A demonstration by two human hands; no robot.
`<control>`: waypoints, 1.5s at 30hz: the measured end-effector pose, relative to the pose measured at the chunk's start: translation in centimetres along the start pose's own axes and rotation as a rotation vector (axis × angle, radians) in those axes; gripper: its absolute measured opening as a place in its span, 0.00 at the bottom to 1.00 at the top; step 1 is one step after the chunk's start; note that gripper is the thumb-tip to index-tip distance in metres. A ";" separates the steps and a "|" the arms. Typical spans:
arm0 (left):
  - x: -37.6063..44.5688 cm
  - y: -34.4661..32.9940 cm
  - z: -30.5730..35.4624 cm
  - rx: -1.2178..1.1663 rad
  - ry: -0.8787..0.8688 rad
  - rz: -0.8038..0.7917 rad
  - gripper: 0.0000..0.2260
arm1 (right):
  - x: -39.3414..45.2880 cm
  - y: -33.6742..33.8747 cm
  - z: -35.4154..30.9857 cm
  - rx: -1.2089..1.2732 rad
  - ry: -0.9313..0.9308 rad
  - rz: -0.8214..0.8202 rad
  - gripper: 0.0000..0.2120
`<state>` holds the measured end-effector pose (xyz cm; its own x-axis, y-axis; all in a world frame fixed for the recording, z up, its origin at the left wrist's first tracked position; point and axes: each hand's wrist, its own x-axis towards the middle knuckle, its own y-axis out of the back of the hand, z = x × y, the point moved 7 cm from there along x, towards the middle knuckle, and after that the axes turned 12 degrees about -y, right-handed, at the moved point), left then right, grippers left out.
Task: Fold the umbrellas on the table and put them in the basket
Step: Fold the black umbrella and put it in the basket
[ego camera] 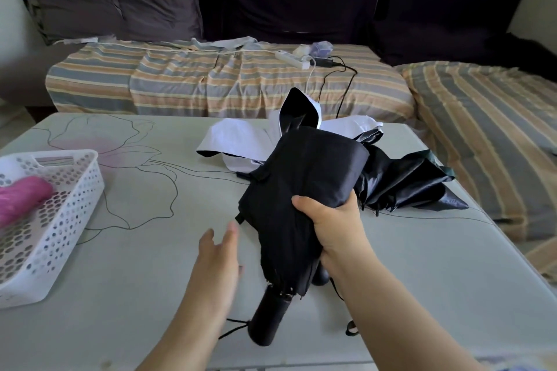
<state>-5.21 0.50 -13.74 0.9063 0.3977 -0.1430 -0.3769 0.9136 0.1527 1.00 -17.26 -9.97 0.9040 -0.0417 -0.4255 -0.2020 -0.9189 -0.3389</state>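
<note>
- no readable text, labels, brands or numbers anywhere
- pale green tabletop point(150, 250) carries only a drawn flower outline, no lettering

The scene is lit by soft, even daylight, moderately bright, with no harsh glare. Only faint, diffuse shadows are cast on the pale table point(391, 265), and a mild sheen is seen on the glossy black umbrella canopy point(401, 187) at the right. The dark cushions point(286, 6) at the back are rendered almost without detail. Straight lines are bowed toward the edges by the wide-angle lens. The left hand point(217, 253) and the pink umbrella point(21, 199) in the white basket point(75, 187) are softened by blur.
</note>
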 end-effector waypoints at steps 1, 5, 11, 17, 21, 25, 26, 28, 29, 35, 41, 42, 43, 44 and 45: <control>-0.7 0.2 0.7 0.134 -0.133 0.037 0.25 | -0.1 0.1 -0.3 -0.042 0.038 0.026 0.25; -6.3 -3.0 5.1 0.556 -0.843 -0.054 0.25 | -0.1 0.2 -0.9 -0.186 0.113 0.152 0.26; -4.7 -5.5 3.4 0.604 -0.658 -0.166 0.35 | -1.2 -1.3 0.2 -0.126 0.073 0.115 0.29; -2.1 -4.6 2.7 0.101 -0.293 -0.397 0.30 | -1.8 -2.4 1.1 -0.110 -0.065 -0.097 0.43; -2.2 -3.9 3.2 -0.310 -0.117 -0.380 0.16 | -2.7 -2.6 0.5 -0.248 -0.013 -0.232 0.36; -2.2 -2.8 3.4 -0.534 0.006 -0.325 0.13 | -2.2 2.0 -3.7 -0.501 0.347 0.249 0.27; -2.2 -2.7 3.4 -0.557 0.026 -0.338 0.16 | -1.8 3.0 -4.2 -0.571 0.351 0.306 0.27; -2.2 -2.4 3.2 -0.573 0.048 -0.378 0.17 | -0.8 4.3 -4.2 -0.614 0.262 0.284 0.26; -2.2 -2.3 3.0 -0.569 0.052 -0.402 0.16 | -0.3 4.7 -4.0 -0.612 0.213 0.249 0.25; -2.5 -2.5 3.1 -0.439 0.003 -0.496 0.21 | -0.3 4.6 -5.9 -0.681 0.353 0.207 0.20; -2.6 -2.8 2.7 -0.379 0.010 -0.482 0.17 | 0.6 5.2 -7.0 -0.796 0.387 0.278 0.09; -2.5 -2.7 2.7 -0.380 0.010 -0.471 0.17 | 0.5 5.3 -7.3 -0.790 0.407 0.244 0.11; -2.3 -2.7 2.7 -0.374 0.008 -0.455 0.18 | 0.4 5.4 -7.7 -0.698 0.405 0.183 0.15; -2.2 -2.7 2.7 -0.361 0.006 -0.442 0.19 | 0.3 5.4 -7.9 -0.524 0.356 0.090 0.16; -2.1 -2.6 2.6 -0.345 0.004 -0.432 0.19 | 0.2 5.3 -7.9 -0.332 0.267 -0.016 0.17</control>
<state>-5.61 -2.98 -11.26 0.9919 -0.0195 -0.1256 -0.0126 0.9682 -0.2500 3.04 -25.20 -5.23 0.9807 -0.0868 -0.1754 -0.0946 -0.9948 -0.0367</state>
